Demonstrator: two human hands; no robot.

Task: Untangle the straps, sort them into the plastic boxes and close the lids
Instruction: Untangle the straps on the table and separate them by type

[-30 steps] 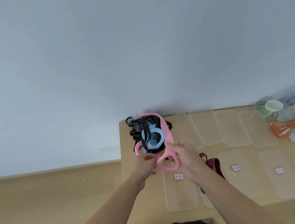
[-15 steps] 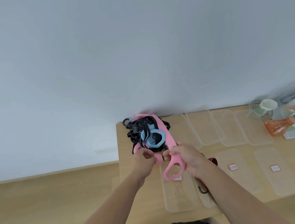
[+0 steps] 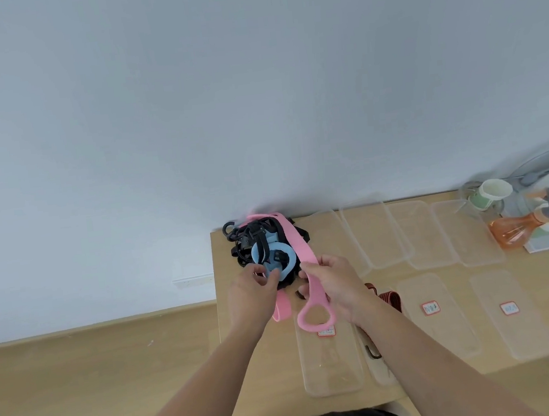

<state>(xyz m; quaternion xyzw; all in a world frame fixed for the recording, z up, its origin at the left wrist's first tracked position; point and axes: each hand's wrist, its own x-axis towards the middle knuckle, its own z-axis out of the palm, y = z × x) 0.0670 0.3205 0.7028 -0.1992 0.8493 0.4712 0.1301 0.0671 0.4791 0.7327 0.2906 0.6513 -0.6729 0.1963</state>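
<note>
— What is changing out there?
— My left hand [image 3: 252,296] is pinching one end of the pink strap [image 3: 300,249]. My right hand [image 3: 336,286] is gripping its middle, and the loop end is now hanging lower, coming free of the tangle [image 3: 253,241] beyond both hands.
— Any writing?
— Red-bordered tags [image 3: 430,308] are showing on the boxes [image 3: 459,340] right of my hands, too small to read.

The right hand [image 3: 335,286] covers the stretch of pink strap [image 3: 300,249] that it grips. Just right of that grip, the forearm hides most of a red strap [image 3: 387,297]. The left hand [image 3: 252,294] hides the near edge of the tangle [image 3: 256,244], and what its fingers hold is unclear. The lid labels [image 3: 430,308] are too small to read.
</note>
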